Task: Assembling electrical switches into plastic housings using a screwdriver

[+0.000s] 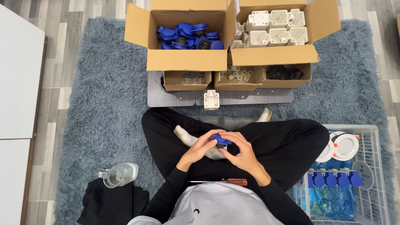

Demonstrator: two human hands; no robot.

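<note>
I sit cross-legged on a shaggy grey rug. My left hand (pixel 199 149) and my right hand (pixel 241 152) both grip a small blue plastic part (pixel 221 139) above my lap, fingers curled around it from either side. A screwdriver with an orange handle (pixel 225 181) lies across my lap just below the hands. A single white plastic housing (pixel 211 99) stands on the grey board (pixel 250 96) in front of my legs.
Behind the board are an open carton of blue parts (pixel 189 36), a carton of white housings (pixel 273 27), and small boxes of screws (pixel 191 77), white caps (pixel 237 75) and black pieces (pixel 283 73). A wire basket (pixel 366 133) at right holds finished units. A glass jar (pixel 118 175) lies at left.
</note>
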